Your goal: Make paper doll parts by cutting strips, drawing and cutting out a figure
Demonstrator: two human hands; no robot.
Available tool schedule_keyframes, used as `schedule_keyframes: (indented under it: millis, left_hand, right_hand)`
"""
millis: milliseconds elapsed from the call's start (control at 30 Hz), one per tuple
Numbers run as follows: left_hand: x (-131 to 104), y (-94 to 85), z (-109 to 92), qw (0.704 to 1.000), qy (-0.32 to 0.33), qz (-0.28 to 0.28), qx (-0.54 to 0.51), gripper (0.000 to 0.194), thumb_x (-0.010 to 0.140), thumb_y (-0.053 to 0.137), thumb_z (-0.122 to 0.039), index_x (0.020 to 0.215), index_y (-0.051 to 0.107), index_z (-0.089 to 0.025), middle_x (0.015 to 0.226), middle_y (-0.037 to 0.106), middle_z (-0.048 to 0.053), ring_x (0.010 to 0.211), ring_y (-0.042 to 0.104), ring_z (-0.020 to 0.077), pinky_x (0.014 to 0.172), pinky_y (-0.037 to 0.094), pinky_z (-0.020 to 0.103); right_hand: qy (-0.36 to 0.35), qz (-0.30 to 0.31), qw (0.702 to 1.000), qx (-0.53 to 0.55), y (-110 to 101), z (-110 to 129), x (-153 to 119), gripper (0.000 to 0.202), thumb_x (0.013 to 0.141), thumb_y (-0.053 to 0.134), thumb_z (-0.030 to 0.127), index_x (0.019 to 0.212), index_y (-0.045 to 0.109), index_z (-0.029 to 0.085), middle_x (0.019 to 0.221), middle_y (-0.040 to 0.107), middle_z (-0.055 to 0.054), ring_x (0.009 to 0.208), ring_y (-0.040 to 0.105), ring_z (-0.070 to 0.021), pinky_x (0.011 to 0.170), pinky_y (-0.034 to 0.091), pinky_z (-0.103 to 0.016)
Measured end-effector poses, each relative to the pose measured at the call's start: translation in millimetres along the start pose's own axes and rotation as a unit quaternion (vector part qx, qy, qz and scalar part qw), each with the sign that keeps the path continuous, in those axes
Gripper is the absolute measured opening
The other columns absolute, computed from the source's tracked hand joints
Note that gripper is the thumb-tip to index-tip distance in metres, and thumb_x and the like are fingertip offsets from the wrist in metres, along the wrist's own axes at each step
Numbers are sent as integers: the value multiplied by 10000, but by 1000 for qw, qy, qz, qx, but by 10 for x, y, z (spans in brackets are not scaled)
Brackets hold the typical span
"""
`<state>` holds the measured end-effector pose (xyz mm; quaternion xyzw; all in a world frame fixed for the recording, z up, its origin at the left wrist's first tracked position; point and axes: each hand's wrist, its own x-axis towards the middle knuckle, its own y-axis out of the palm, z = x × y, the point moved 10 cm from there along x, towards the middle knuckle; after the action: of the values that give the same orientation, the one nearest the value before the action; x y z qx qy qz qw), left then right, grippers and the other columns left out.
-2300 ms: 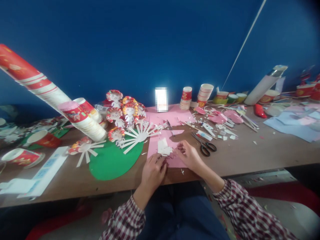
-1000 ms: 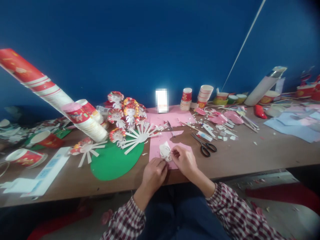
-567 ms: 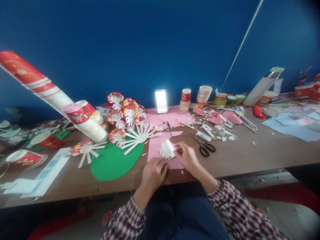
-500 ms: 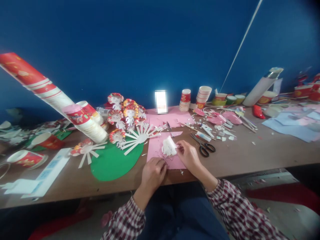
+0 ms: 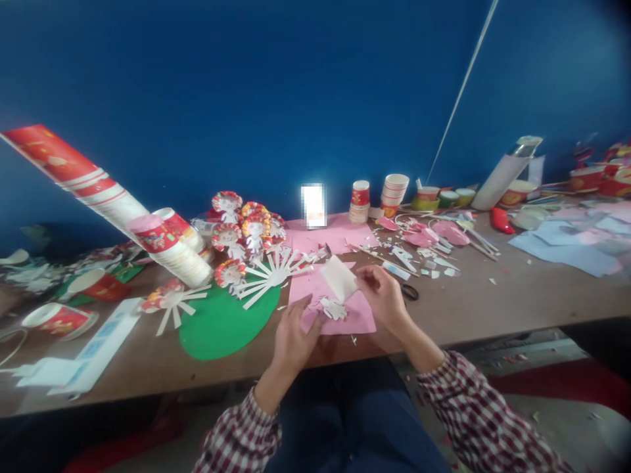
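My right hand (image 5: pixel 387 299) pinches the edge of a small white piece of paper (image 5: pixel 340 278), which is raised and tilted over a pink sheet (image 5: pixel 362 318). Below that paper, a white paper cutout (image 5: pixel 336 309) with an irregular outline lies on the sheet. My left hand (image 5: pixel 297 334) rests at the sheet's left edge with its fingers apart, close beside the cutout. Whether a fingertip touches the cutout is hard to tell. Scissors (image 5: pixel 410 292) lie partly hidden behind my right hand.
A green paper disc (image 5: pixel 229 322) and a fan of white strips (image 5: pixel 271 279) lie to the left, near several paper figures (image 5: pixel 255 230). Stacked paper cups (image 5: pixel 172 259) lean at far left. Paper scraps (image 5: pixel 434 266) and more cups (image 5: pixel 394 194) are on the right.
My right hand has lifted the white paper off the cutout and moved slightly right, uncovering the cutout. My left hand's fingers have spread. The view has shifted slightly.
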<state>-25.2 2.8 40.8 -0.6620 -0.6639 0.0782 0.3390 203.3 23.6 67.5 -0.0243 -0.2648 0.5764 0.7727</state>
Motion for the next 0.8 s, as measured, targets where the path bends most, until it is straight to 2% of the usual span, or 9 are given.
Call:
schedule_keyframes:
  millis: [67, 133, 167, 233, 333, 400, 567, 667, 800]
  left_hand:
    - [12, -4, 81, 983, -104, 4, -149, 476, 789, 693, -413, 1184, 615, -159, 1098, 687, 120, 999, 648, 244, 827, 530, 365]
    - [-36, 125, 111, 935, -204, 42, -287, 431, 759, 715, -458, 1025, 676, -122, 916, 720, 102, 832, 677, 219, 737, 541, 322]
    - [-78, 188, 113, 904, -249, 51, -344, 424, 731, 741, -461, 963, 688, -109, 869, 723, 97, 783, 676, 209, 716, 541, 313]
    - [-149, 223, 99, 860, -302, 22, -411, 416, 672, 797, -432, 896, 694, -97, 827, 727, 87, 725, 668, 187, 695, 536, 292]
    - [-238, 240, 47, 825, -330, -26, -458, 425, 635, 831, -401, 896, 695, -94, 808, 734, 81, 690, 669, 180, 666, 534, 281]
    - [-307, 290, 2, 800, -349, -32, -488, 442, 624, 841, -393, 907, 692, -88, 804, 736, 89, 695, 678, 195, 676, 542, 297]
    - [-455, 492, -190, 735, -373, 45, -565, 445, 730, 774, -413, 1034, 672, -103, 926, 736, 111, 782, 697, 221, 755, 567, 347]
    - [-493, 513, -238, 716, -368, 56, -590, 427, 777, 725, -447, 1075, 668, -146, 987, 730, 94, 832, 697, 215, 754, 579, 330]
    - [-488, 465, -257, 717, -365, 61, -591, 453, 775, 727, -443, 1118, 662, -154, 1047, 719, 104, 918, 689, 244, 778, 585, 343]
  right_hand:
    - [16, 78, 994, 72, 144, 91, -96, 170, 818, 607, 236, 976, 624, 175, 818, 676, -41, 723, 637, -171, 673, 509, -279]
    - [30, 155, 982, 105, 293, 194, -242, 211, 813, 628, 231, 1019, 632, 183, 809, 670, -25, 735, 633, -160, 676, 504, -269]
    - [40, 172, 976, 125, 331, 231, -313, 221, 810, 641, 237, 1026, 636, 185, 801, 664, -18, 733, 628, -153, 675, 502, -265]
    - [82, 178, 962, 190, 385, 247, -441, 239, 799, 672, 277, 1017, 634, 185, 776, 647, -5, 706, 615, -140, 638, 495, -249]
    - [177, 183, 918, 304, 516, 183, -642, 342, 675, 804, 322, 938, 643, 173, 753, 656, 4, 685, 616, -134, 639, 502, -245]
    - [237, 168, 879, 378, 580, 130, -755, 322, 674, 812, 363, 871, 648, 168, 761, 679, -6, 701, 633, -139, 672, 514, -255]
    - [346, 174, 778, 494, 748, 76, -984, 324, 646, 843, 371, 788, 641, 161, 685, 678, 1, 602, 623, -127, 606, 520, -248]
    - [347, 175, 758, 524, 765, 103, -1002, 313, 654, 839, 372, 764, 634, 163, 701, 688, -9, 610, 625, -129, 613, 524, -248]
    - [346, 175, 761, 521, 709, 115, -973, 293, 666, 831, 364, 771, 644, 165, 724, 696, -10, 626, 633, -131, 630, 522, -251]
